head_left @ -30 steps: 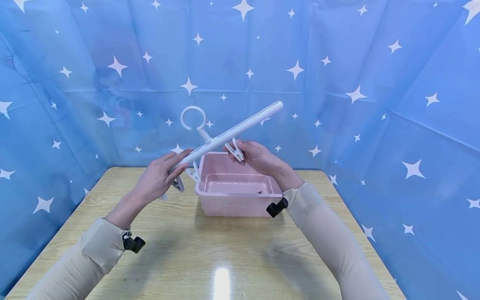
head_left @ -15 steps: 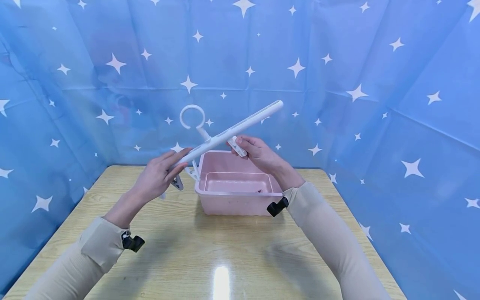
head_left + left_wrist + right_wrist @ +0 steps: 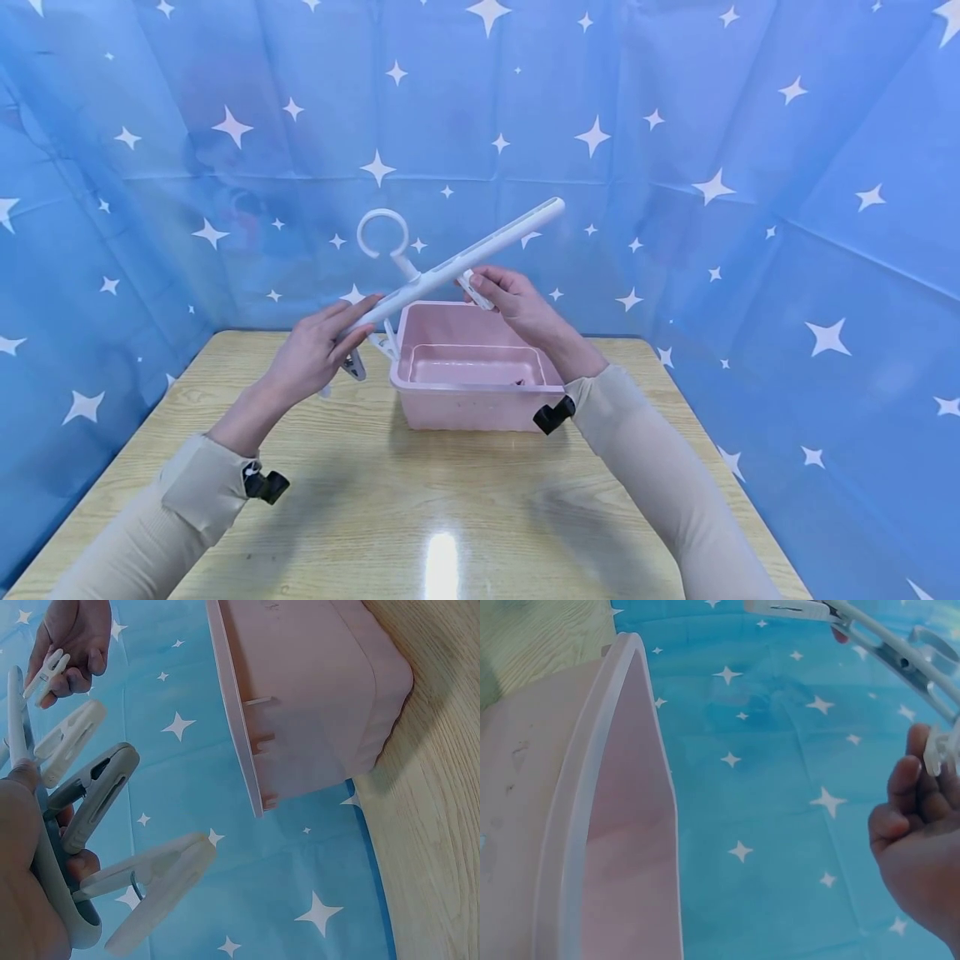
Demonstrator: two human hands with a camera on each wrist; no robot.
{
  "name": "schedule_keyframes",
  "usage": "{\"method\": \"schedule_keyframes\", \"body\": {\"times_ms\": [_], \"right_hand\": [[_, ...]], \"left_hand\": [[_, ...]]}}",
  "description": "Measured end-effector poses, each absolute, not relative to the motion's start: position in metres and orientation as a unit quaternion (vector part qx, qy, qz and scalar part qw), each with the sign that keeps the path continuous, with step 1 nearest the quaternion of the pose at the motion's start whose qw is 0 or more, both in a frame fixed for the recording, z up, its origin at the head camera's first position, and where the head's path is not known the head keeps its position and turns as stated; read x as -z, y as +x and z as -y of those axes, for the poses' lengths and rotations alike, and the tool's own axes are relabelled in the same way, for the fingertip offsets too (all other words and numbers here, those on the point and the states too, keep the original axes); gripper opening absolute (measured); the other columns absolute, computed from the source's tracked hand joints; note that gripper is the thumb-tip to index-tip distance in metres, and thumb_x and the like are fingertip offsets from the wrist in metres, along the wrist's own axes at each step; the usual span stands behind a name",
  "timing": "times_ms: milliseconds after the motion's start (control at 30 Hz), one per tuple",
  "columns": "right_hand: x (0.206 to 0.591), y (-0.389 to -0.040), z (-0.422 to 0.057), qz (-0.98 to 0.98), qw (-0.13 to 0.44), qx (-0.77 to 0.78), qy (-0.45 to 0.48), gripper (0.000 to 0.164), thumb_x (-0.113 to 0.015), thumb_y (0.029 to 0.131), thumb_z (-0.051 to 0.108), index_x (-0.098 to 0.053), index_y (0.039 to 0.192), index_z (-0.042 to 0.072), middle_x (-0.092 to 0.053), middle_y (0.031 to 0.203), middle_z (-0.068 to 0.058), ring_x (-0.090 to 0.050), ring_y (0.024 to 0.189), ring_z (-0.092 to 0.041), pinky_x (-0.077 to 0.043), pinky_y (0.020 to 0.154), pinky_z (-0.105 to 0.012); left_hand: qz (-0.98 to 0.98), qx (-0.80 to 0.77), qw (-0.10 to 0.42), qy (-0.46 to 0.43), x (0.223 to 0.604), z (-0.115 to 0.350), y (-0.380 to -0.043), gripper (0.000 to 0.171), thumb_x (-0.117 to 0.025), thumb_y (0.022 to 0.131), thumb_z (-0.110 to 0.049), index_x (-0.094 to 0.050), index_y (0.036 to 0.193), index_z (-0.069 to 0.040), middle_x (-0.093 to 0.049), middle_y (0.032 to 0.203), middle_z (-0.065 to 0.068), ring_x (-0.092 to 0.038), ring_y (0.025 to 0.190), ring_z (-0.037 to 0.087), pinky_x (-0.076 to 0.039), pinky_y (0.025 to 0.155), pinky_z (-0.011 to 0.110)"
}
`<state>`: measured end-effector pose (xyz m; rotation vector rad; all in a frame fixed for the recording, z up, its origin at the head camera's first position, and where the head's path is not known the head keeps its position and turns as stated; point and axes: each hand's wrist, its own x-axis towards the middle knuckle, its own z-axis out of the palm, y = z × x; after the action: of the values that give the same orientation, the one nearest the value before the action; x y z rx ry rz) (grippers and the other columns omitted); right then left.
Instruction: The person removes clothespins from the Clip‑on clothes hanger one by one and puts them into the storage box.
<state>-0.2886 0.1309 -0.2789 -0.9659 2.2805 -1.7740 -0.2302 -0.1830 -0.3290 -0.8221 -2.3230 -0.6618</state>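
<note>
- You hold the white hanger (image 3: 472, 258) in the air, off the table (image 3: 360, 500); from the head camera it crosses the far left corner of the pink bin (image 3: 480, 408).
- The hanger's long axis slants across your view: its left end is low, by your left hand (image 3: 318, 354), and its right end points up and right.
- The hook (image 3: 384, 213) rises from the middle of the bar, leaning left, with its gap facing down toward the bar.
- Your left hand grips the bar near its left end, fingers closed about it.
- Your right hand (image 3: 517, 308) pinches the small white clip (image 3: 477, 293) between thumb and fingers, just under the bar's right half; I cannot tell whether that clip is fastened to the bar.
- By your left hand, the left wrist view shows a grey clip (image 3: 101, 795) between two other white clips (image 3: 165, 889), all sticking out from the bar.
- A blue starred curtain (image 3: 480, 100) hangs beyond the table's far edge.
</note>
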Motion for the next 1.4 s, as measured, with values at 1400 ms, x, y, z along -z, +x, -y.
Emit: {"method": "schedule_keyframes", "body": {"times_ms": [1400], "right_hand": [[0.2820,-0.2908,-0.1260,-0.818,-0.131,0.482,-0.285,0.027,-0.063,0.099,0.027,-0.069,0.116,0.007,-0.063,0.091,-0.005,-0.047,0.069,-0.016,-0.040,0.061,-0.023]], "left_hand": [[0.881,0.238,0.285,-0.294,0.3287,0.1857,-0.2292,0.045,-0.055,0.104,-0.021,-0.050,0.148,-0.020,-0.062,0.090,0.003,-0.051,0.064,0.012,-0.046,0.066,0.035]]}}
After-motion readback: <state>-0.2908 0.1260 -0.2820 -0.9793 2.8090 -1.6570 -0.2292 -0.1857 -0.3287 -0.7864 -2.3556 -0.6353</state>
